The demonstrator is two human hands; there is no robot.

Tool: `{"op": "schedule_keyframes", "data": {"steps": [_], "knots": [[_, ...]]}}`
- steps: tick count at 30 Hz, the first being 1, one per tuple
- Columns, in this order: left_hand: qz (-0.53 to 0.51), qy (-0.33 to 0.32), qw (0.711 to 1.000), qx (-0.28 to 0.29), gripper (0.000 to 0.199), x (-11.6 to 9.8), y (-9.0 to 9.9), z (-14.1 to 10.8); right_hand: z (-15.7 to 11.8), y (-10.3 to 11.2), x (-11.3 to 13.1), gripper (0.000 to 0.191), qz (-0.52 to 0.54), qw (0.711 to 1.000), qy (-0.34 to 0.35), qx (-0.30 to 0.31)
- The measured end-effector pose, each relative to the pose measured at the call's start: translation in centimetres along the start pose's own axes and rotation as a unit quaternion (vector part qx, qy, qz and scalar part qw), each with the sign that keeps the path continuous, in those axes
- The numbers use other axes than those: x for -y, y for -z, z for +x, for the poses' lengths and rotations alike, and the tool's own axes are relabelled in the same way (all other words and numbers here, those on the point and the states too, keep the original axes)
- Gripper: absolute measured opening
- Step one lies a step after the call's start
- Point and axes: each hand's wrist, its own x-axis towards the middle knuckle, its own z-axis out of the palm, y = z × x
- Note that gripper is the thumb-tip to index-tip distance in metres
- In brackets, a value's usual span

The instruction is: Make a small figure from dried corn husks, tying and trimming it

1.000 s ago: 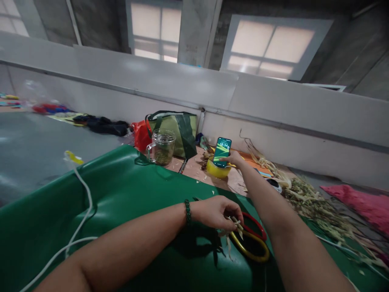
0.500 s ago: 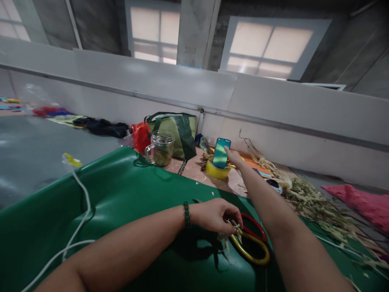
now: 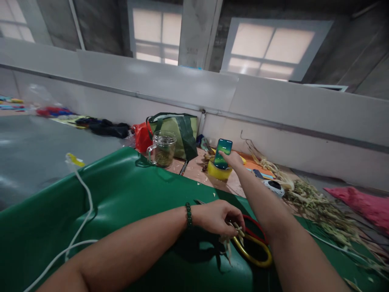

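Observation:
My left hand [image 3: 216, 217], wearing a green bead bracelet, is closed on pale dried husk strips [image 3: 227, 245] whose ends dangle below the fingers. Just beside it lie scissors [image 3: 257, 261] with one red and one yellow handle; their tip shows past the wrist, and the middle is hidden by the hand. My right hand [image 3: 233, 159] reaches forward, one finger stretched onto the lit screen of a phone [image 3: 225, 145]. Its other fingers are mostly hidden. The phone leans upright in a yellow tape roll [image 3: 217, 173].
A glass mug [image 3: 164, 150] with leaves in liquid stands before a green bag [image 3: 184, 136]. Dried husks [image 3: 319, 207] are heaped right, near a white cable spool [image 3: 275, 187] and pink cloth [image 3: 361, 205]. A white cable [image 3: 88, 198] crosses the green sheet [image 3: 121, 190].
My right finger has moved from the phone's right edge leftward and down onto the screen. My left hand stays closed on the strips. The view has shifted slightly.

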Motion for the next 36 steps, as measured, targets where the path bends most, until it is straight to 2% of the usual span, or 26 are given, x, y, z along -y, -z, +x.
{"op": "schedule_keyframes", "data": {"steps": [4, 8, 13, 17, 21, 24, 26, 31, 34, 36], "knots": [[0.003, -0.006, 1.000, 0.004, 0.018, 0.0, 0.1, 0.0, 0.3, -0.1, -0.9, 0.045, 0.024, 0.999, 0.025, 0.015], [0.007, -0.004, 1.000, 0.005, 0.018, 0.2, 0.1, 0.0, 1.3, 0.1, -2.4, 0.029, 0.088, 0.994, 0.023, 0.061], [0.015, -0.001, 1.000, 0.003, 0.017, 0.1, 0.1, 0.0, 1.8, 0.0, -4.2, 0.021, 0.191, 0.977, 0.016, 0.098], [0.011, 0.015, 1.000, 0.011, 0.016, -0.4, 0.1, -0.1, 1.5, 0.2, -4.8, 0.021, 0.254, 0.965, 0.021, 0.071], [-0.019, 0.014, 1.000, -0.006, 0.014, -0.9, 0.3, -0.3, 0.2, 1.6, -4.4, 0.025, 0.314, 0.948, 0.054, -0.027], [-0.048, -0.004, 0.998, -0.046, 0.018, -1.1, 0.7, -0.3, -2.4, 3.1, -4.0, 0.032, 0.359, 0.924, 0.102, -0.086], [-0.083, -0.023, 0.993, -0.085, 0.025, -1.0, 1.0, -0.2, -4.8, 3.7, -4.0, 0.038, 0.381, 0.910, 0.137, -0.089], [-0.185, -0.033, 0.962, -0.196, 0.048, -0.6, 1.5, 0.2, -10.4, 3.8, -4.2, 0.044, 0.409, 0.889, 0.201, -0.053], [-0.224, -0.018, 0.938, -0.264, 0.061, -0.4, 1.9, 0.4, -12.3, 3.8, -3.7, 0.047, 0.415, 0.884, 0.217, -0.018], [-0.236, -0.008, 0.923, -0.305, 0.067, -0.4, 2.2, 0.5, -13.3, 4.2, -3.0, 0.049, 0.393, 0.884, 0.253, 0.029]]}}
